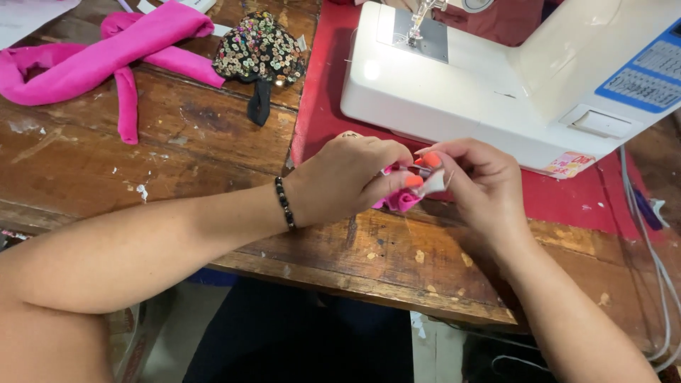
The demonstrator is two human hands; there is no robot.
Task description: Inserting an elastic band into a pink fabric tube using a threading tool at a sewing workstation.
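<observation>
Near the bench [213, 142] edge, left hand [340, 181] and right hand [479, 181] meet, fingers [415, 181] pinching a small pink fabric piece [399, 201] between them, steadying it before the white sewing machine [511, 78].

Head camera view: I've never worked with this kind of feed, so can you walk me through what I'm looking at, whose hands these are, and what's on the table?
The one picture comes from a camera on the person's head, looking down at their own bare hands. The left hand, with a dark bead bracelet at the wrist, and the right hand pinch a small pink fabric piece between them. They work over a worn wooden table. Behind stands a white sewing machine on a red cloth. Farther left lie a pink fabric strip and a dark sequined piece.
</observation>
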